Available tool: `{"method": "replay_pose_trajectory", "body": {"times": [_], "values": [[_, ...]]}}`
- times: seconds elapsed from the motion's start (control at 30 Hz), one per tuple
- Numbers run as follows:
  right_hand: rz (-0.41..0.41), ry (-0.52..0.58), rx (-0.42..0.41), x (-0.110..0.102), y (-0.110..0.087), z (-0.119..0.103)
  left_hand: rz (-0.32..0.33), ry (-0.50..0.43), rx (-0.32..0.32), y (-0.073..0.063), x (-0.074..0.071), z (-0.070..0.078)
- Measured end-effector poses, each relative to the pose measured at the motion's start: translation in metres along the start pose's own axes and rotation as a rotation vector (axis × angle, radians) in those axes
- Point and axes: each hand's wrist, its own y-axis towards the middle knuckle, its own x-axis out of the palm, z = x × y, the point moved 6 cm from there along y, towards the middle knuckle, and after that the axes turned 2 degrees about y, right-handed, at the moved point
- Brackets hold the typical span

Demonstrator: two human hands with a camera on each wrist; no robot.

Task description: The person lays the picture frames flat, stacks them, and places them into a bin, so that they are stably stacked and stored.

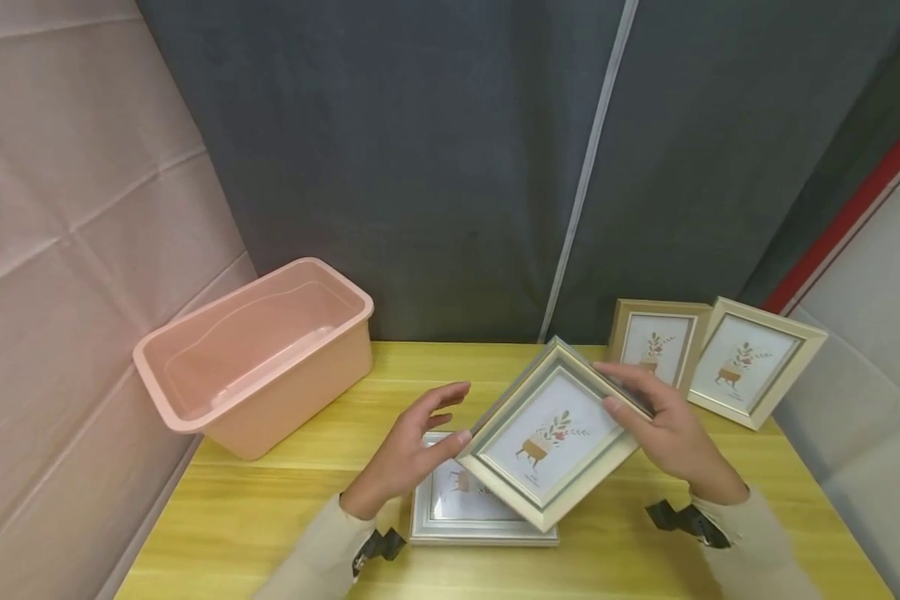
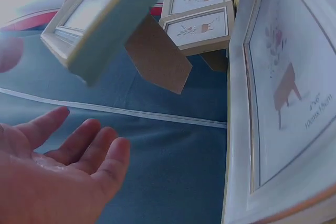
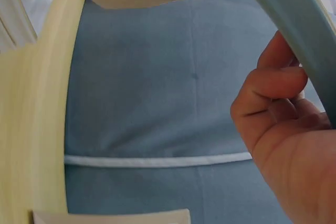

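1. Currently, the right hand (image 1: 671, 425) grips the held picture frame (image 1: 547, 437) at its right edge, thumb on the front, fingers bent behind.
2. The left hand (image 1: 408, 446) has its fingers parted and loosely bent, holds nothing, and sits just beside the frame's left corner.
3. The held frame is tilted, raised above the table (image 1: 270, 500), with its plant print facing the person. A brown stand leg (image 2: 160, 59) projects from its back.
4. Beneath it, a silver frame (image 1: 453, 508) lies face up on the near part of the table, partly covered from view.
5. At the far right, a tan frame (image 1: 654, 346) and a cream frame (image 1: 753, 362) stand side by side; the cream unit overlaps the tan unit's right side.
6. At the far left sits a pink tub (image 1: 292, 400).
7. Behind the table hangs a dark curtain (image 1: 420, 167) with a pale strip (image 1: 588, 167).
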Motion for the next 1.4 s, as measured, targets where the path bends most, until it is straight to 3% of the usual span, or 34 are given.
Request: {"method": "replay_pose_trajectory", "body": {"times": [0.27, 0.37, 0.73, 0.87, 1.0, 1.1, 1.2, 1.4], "values": [[-0.008, 0.076, 0.057, 0.016, -0.005, 0.009, -0.204, -0.185, -0.032, 0.007, 0.019, -0.012], [-0.003, 0.098, 0.069, 0.021, -0.007, 0.012, -0.253, -0.257, -0.028, 0.008, 0.025, -0.015], [0.014, 0.127, 0.091, 0.024, -0.009, 0.018, -0.235, -0.252, -0.062, 0.002, 0.026, -0.021], [0.019, 0.125, 0.084, 0.027, -0.011, 0.016, -0.252, -0.338, -0.061, 0.003, 0.026, -0.022], [0.01, 0.14, 0.065, 0.03, -0.012, 0.013, -0.326, -0.467, -0.036, 0.004, 0.029, -0.02], [0.003, 0.146, 0.072, 0.032, -0.012, 0.013, -0.363, -0.507, -0.028, 0.004, 0.03, -0.018], [0.004, 0.139, 0.098, 0.032, -0.013, 0.013, -0.34, -0.473, -0.037, 0.004, 0.028, -0.018], [0.042, 0.14, 0.103, 0.036, -0.013, 0.016, -0.202, -0.289, -0.042, 0.001, 0.017, -0.02]]}}
